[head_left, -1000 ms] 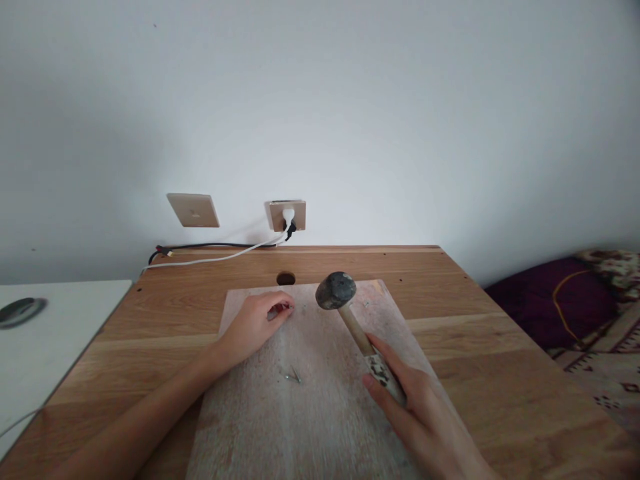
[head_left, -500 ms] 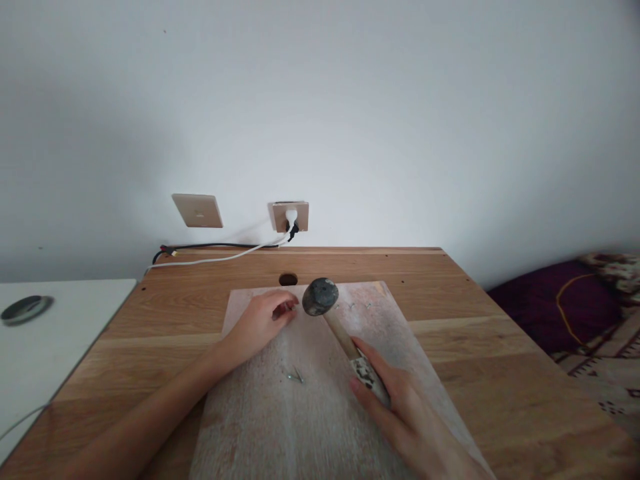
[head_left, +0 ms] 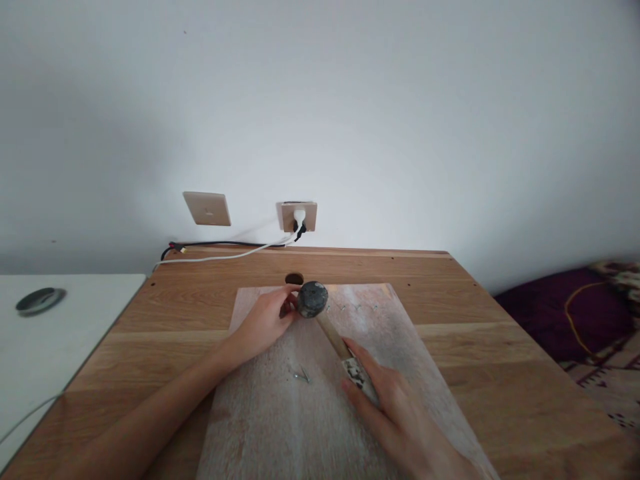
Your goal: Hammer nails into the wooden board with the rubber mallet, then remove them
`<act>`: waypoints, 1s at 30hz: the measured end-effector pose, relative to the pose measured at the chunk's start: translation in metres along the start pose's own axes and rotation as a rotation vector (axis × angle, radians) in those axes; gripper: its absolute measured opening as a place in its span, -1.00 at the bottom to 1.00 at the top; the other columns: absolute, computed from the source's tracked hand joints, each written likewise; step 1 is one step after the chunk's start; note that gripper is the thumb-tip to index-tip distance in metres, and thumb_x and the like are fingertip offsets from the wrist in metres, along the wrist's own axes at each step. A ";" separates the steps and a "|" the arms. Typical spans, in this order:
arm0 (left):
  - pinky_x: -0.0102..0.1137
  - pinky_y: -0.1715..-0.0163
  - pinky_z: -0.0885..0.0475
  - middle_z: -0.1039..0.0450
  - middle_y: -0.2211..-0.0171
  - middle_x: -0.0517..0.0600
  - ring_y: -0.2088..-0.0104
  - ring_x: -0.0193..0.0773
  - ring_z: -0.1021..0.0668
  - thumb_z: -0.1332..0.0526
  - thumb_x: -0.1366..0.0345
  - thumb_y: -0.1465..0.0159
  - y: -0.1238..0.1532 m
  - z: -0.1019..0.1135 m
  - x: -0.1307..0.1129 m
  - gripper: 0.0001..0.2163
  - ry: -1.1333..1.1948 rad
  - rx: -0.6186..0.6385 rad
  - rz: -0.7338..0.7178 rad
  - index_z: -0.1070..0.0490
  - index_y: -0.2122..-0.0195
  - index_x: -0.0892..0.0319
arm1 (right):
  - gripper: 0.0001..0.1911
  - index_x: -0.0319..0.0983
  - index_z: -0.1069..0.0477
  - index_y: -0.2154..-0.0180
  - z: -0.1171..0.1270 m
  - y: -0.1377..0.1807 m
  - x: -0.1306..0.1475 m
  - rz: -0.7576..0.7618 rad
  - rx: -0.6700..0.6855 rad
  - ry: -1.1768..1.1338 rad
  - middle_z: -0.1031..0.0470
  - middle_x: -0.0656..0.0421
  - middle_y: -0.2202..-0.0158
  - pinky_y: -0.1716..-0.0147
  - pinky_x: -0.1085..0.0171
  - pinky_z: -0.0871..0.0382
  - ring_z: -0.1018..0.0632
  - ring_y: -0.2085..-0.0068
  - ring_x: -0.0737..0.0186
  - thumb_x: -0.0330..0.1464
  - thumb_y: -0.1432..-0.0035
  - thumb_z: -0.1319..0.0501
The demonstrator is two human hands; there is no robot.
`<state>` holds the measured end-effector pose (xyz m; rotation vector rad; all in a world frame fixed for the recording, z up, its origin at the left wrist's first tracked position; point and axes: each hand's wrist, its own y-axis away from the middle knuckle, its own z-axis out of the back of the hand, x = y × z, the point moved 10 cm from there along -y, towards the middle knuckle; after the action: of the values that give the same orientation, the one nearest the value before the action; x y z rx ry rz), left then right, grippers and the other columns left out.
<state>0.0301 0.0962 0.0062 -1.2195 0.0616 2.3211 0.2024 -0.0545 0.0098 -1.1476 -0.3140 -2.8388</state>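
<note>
My right hand (head_left: 393,407) is wrapped around the handle of a rubber mallet (head_left: 313,299), whose worn grip shows white with dark patches. Its black head is right beside the fingertips of my left hand (head_left: 267,315). Those fingers are pinched over the far part of a pale wooden board (head_left: 260,420), seemingly on a small nail that the mallet head and fingers mostly hide. Loose nails (head_left: 303,376) lie together on the middle of the board. Along its far edge, to the right of the mallet head, several small nails (head_left: 359,307) form a row.
The board lies on a wooden table (head_left: 500,373) against a white wall. Behind it are a cable hole (head_left: 294,279), a white cable (head_left: 225,257) and a wall socket (head_left: 299,217) with plugs. A white surface (head_left: 65,347) adjoins on the left; a purple cushion (head_left: 560,313) is at right.
The mallet head has moved slightly left and now meets the left fingertips in view. My left hand stays pinched near the same spot on the board. The view has shifted slightly.
</note>
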 end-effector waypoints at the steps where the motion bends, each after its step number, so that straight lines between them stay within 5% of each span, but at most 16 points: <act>1: -0.33 0.18 -0.50 -0.65 0.22 0.02 0.25 -0.16 -0.66 -0.24 0.51 -0.20 0.000 0.000 0.000 -0.68 0.001 0.006 -0.001 -0.50 0.02 0.15 | -0.33 -0.28 -0.21 -0.42 0.000 0.000 0.000 -0.007 0.003 0.000 -0.52 -0.08 -0.27 -0.24 -0.06 -0.44 -0.54 -0.25 -0.06 -0.07 -0.45 -0.01; 8: -0.32 0.23 -0.44 -0.50 0.24 -0.01 0.25 -0.17 -0.56 -0.25 0.41 -0.21 0.017 0.015 -0.021 -0.85 -0.153 0.010 -0.065 -0.35 0.20 0.12 | -0.35 -0.29 -0.21 -0.41 0.001 -0.004 0.005 0.018 0.014 -0.011 -0.57 -0.08 -0.20 -0.19 -0.04 -0.48 -0.59 -0.20 -0.07 -0.10 -0.46 0.00; 15: -0.24 0.06 -0.41 -0.50 0.14 0.01 0.12 -0.10 -0.54 -0.31 0.37 -0.29 0.079 -0.026 -0.073 -0.88 -0.513 0.360 -0.423 -0.42 0.17 0.13 | -0.39 -0.25 -0.24 -0.39 0.008 -0.002 0.007 0.031 -0.006 -0.043 -0.57 -0.06 -0.21 -0.15 0.00 -0.51 -0.62 -0.16 -0.05 -0.09 -0.47 -0.01; 22: -0.28 0.08 -0.40 -0.51 0.15 0.01 0.13 -0.13 -0.53 -0.22 0.42 -0.44 0.086 -0.042 -0.060 -0.95 -0.608 0.326 -0.527 -0.43 0.17 0.15 | -0.37 -0.22 -0.30 -0.38 0.015 0.001 0.001 0.009 -0.047 -0.027 -0.55 0.02 -0.24 -0.23 0.03 -0.48 -0.55 -0.25 -0.04 -0.05 -0.44 -0.06; 30: -0.31 0.17 -0.42 -0.53 0.22 0.00 0.20 -0.16 -0.56 -0.05 0.44 -0.49 0.069 -0.010 -0.053 -0.82 -0.584 0.345 -0.388 -0.44 0.16 0.15 | -0.35 -0.27 -0.26 -0.39 0.022 0.002 -0.003 0.008 -0.058 -0.009 -0.50 -0.03 -0.28 -0.24 0.03 -0.47 -0.53 -0.27 -0.05 -0.05 -0.46 -0.04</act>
<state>0.0305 0.0112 0.0284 -0.3248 0.0165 2.1137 0.2196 -0.0516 0.0234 -1.1699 -0.2282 -2.8550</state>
